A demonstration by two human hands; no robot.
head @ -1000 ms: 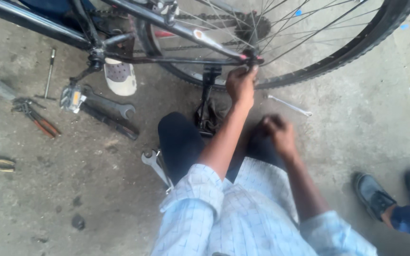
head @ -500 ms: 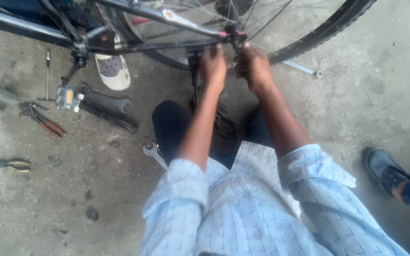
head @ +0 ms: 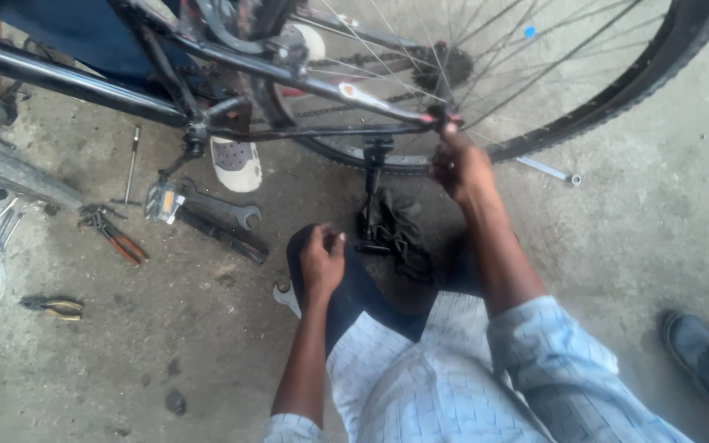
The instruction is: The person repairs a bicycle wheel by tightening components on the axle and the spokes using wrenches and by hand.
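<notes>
While the right hand [head: 461, 168] curls shut around the rear end of the bicycle frame [head: 322, 86] beside the one wheel [head: 617, 78], the left hand [head: 322, 258] rests loosely curled on the knee [head: 354, 283], holding nothing. Just below the knee lies one spanner [head: 287, 297]. Farther left on the concrete floor [head: 166, 353] lie a second, larger spanner [head: 223, 209], one red-handled pair of pliers [head: 116, 238], one yellow-handled pair [head: 55, 308] and one pedal [head: 162, 201].

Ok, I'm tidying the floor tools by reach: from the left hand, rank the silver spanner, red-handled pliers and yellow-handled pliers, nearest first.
From the left hand:
1. Silver spanner, just below-left by the knee.
2. Red-handled pliers, farther left.
3. Yellow-handled pliers, far left, farthest.
</notes>
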